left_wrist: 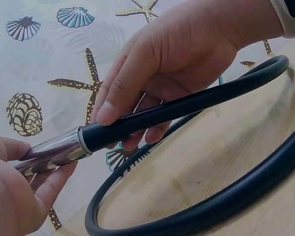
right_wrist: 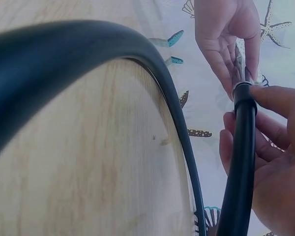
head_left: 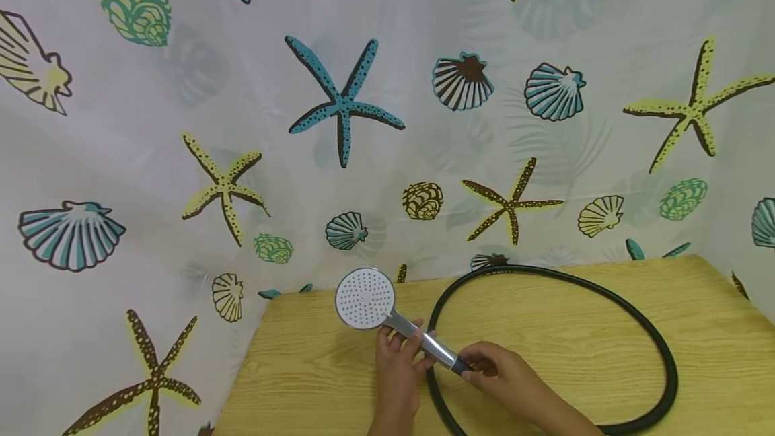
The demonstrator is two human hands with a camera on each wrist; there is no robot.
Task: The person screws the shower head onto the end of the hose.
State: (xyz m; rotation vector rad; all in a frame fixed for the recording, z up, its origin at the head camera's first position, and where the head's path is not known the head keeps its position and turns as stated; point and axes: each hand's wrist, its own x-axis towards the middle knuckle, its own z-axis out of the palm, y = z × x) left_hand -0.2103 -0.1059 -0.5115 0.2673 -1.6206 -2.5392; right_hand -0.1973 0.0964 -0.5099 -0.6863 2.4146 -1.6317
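Note:
A handheld shower head (head_left: 365,298) with a round white nozzle face and a chrome handle (head_left: 440,351) is held up over the wooden table. My left hand (head_left: 397,369) grips the handle around its middle. At the handle's lower end my right hand (head_left: 505,377) pinches the black end of the shower hose (left_wrist: 152,117), thumb on top and fingers beneath. In the left wrist view the hose end meets the chrome rim of the handle in line with it. The right wrist view shows the thumb right beside that joint (right_wrist: 244,92).
The rest of the black hose loops widely over the wooden table (head_left: 315,355), to the right of the hands. A white curtain (head_left: 387,234) printed with shells and starfish hangs behind the table and along its left side.

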